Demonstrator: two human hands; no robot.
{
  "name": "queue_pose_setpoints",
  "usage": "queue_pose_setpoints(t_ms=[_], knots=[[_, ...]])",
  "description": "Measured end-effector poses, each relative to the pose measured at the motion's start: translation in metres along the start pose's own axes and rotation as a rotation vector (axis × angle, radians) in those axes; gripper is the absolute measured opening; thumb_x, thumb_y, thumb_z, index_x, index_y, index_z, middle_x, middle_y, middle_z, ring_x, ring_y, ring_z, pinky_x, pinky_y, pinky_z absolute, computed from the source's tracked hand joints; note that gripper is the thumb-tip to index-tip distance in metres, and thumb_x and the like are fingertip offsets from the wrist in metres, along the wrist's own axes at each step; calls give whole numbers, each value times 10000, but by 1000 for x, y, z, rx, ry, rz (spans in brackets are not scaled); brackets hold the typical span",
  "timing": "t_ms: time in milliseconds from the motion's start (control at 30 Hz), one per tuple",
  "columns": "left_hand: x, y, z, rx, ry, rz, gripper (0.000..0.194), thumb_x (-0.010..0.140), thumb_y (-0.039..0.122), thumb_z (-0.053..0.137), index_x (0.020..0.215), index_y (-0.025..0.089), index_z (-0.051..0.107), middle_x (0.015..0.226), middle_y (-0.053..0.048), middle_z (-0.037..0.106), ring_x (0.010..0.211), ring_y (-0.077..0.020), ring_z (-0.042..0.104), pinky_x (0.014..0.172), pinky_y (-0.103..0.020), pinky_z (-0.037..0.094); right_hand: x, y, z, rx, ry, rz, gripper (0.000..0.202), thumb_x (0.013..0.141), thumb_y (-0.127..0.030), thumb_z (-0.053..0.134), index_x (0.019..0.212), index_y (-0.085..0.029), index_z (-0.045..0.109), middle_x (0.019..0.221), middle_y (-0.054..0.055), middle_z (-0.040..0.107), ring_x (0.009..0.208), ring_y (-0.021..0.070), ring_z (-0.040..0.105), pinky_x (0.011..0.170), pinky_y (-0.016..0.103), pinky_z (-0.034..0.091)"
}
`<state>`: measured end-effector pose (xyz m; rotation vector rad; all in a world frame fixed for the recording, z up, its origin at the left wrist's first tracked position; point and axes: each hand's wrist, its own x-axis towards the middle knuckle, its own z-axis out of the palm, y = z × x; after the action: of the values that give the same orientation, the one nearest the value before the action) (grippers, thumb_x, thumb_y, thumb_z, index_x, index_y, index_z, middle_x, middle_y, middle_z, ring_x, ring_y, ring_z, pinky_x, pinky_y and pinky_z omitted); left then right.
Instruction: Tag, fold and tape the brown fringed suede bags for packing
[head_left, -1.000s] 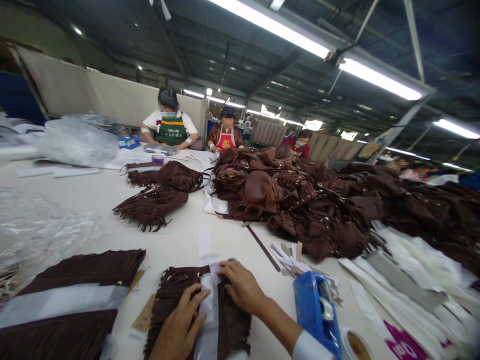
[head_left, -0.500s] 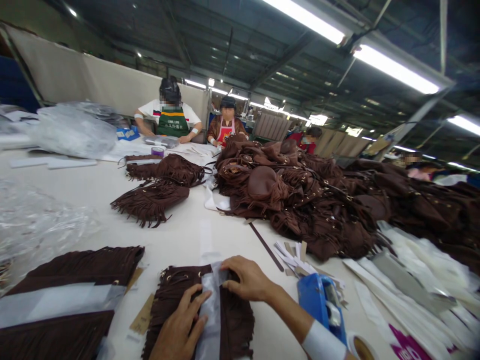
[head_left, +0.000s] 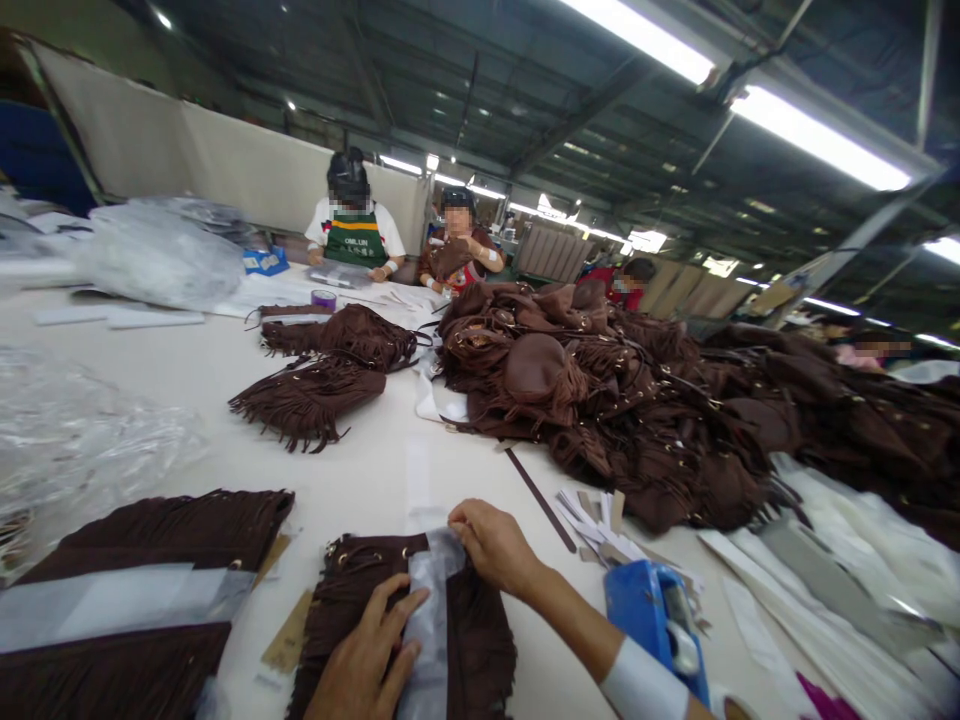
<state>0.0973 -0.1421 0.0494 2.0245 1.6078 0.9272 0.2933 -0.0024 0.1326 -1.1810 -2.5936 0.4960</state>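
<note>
A dark brown fringed bag [head_left: 480,640] with metal eyelets lies flat at the near edge of the table. Down its middle runs a translucent greyish plastic strip [head_left: 436,630]. My left hand [head_left: 367,655] rests on the bag and strip, its fingers spread. With fingertips and thumb together, my right hand [head_left: 491,545] pinches the strip's far end by the bag's top edge. To the left lies a second brown fringed bag [head_left: 150,530] with a similar pale band [head_left: 127,605] across it. A blue tape dispenser [head_left: 637,605] stands beside my right forearm.
A large heap of brown fringed bags [head_left: 536,370] covers the right and far middle of the table. Clear plastic [head_left: 82,430] spreads at left. Paper strips [head_left: 592,525] lie near the dispenser. Co-workers sit across the table, one in a green apron [head_left: 352,245].
My right hand has moved slightly along the strip's far end, its fingers now closer together. My left hand stays on the strip. Across the table, a co-worker has raised a brown item.
</note>
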Motion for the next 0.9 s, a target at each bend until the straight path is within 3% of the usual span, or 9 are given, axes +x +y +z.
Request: queue_pose_setpoints(t_ms=[133, 200, 333, 433, 533, 733, 900], knots=[[-1, -2, 3, 0, -1, -25, 421, 961, 341, 492, 1382, 349, 508, 1459, -41, 509, 1168, -171, 643, 993, -279, 521, -10, -6, -6, 9, -136, -157, 404, 781, -181, 646, 1169, -227, 541, 1182, 40, 629, 1116, 207, 558, 990, 317, 422], [-2, -3, 4, 5, -8, -26, 426, 959, 343, 493, 1385, 346, 502, 1465, -43, 501, 1164, -173, 645, 995, -286, 522, -15, -9, -3, -38, -153, -184, 449, 769, -204, 652, 1200, -189, 525, 1253, 93, 594, 1177, 246, 525, 1036, 366, 400], [-1, -3, 2, 24, -23, -24, 417, 963, 344, 481, 1379, 329, 507, 1460, -56, 503, 1171, -175, 641, 995, -291, 522, -16, -9, 10, -114, -148, -176, 255, 861, -198, 552, 1112, -153, 564, 1200, 142, 607, 1156, 260, 532, 1009, 387, 413], [0, -2, 1, 25, -19, -13, 409, 964, 338, 477, 1371, 329, 515, 1453, -58, 510, 1165, -172, 645, 974, -278, 533, -13, -5, 13, -94, -124, -137, 126, 909, -172, 495, 985, -172, 595, 1038, 104, 656, 1012, 222, 593, 924, 344, 446], [1, -1, 1, 16, -1, -3, 409, 957, 331, 493, 1365, 334, 523, 1441, -57, 523, 1151, -171, 652, 948, -258, 544, -4, -1, 9, -49, -32, -42, 125, 951, -198, 476, 961, -195, 601, 938, 47, 673, 900, 177, 618, 826, 279, 459], [-1, -5, 6, -29, 47, 22, 441, 947, 292, 501, 1383, 361, 497, 1427, -55, 533, 1073, -156, 688, 891, -228, 562, 51, 12, -7, 33, 119, 120, 128, 969, -252, 483, 937, -197, 594, 840, -5, 687, 777, 124, 633, 696, 207, 447], [2, -14, 11, 22, -47, 37, 497, 926, 250, 497, 1409, 362, 469, 1434, -77, 528, 1060, -175, 700, 870, -251, 577, 119, 24, -11, -6, 96, 157, 163, 963, -266, 481, 928, -177, 613, 863, 19, 707, 787, 133, 637, 654, 205, 419]])
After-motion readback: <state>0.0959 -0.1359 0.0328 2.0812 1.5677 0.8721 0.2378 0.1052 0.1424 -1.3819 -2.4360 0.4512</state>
